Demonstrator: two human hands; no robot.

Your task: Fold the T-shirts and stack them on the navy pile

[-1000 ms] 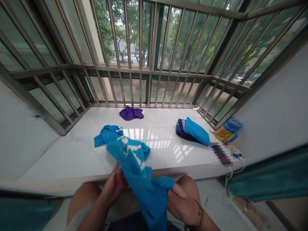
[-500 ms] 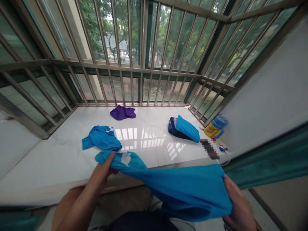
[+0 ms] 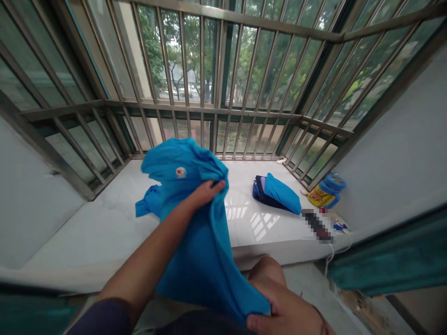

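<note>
A blue T-shirt (image 3: 195, 246) with a small round red-and-white badge hangs stretched between my hands, over the front edge of the white sill. My left hand (image 3: 206, 191) grips it near the collar, fingers closed on the cloth. Low at the front, my right hand (image 3: 279, 304) pinches its bottom hem. Behind the shirt, another crumpled blue garment (image 3: 148, 202) lies on the sill, partly covered. To the right rests a folded pile of clothes (image 3: 277, 193), bright blue on top with dark navy and lilac beneath.
The white sill (image 3: 104, 232) runs below metal window bars (image 3: 223, 111). At its right end stand a blue-and-yellow jug (image 3: 326, 190) and a blurred-out dark object (image 3: 317, 226) with a white cable nearby. A green curtain (image 3: 387, 260) hangs at right.
My left hand has lifted its end of the shirt up and to the right, turning the badge into view. My right hand has moved left and down. The shirt now hides the purple cloth.
</note>
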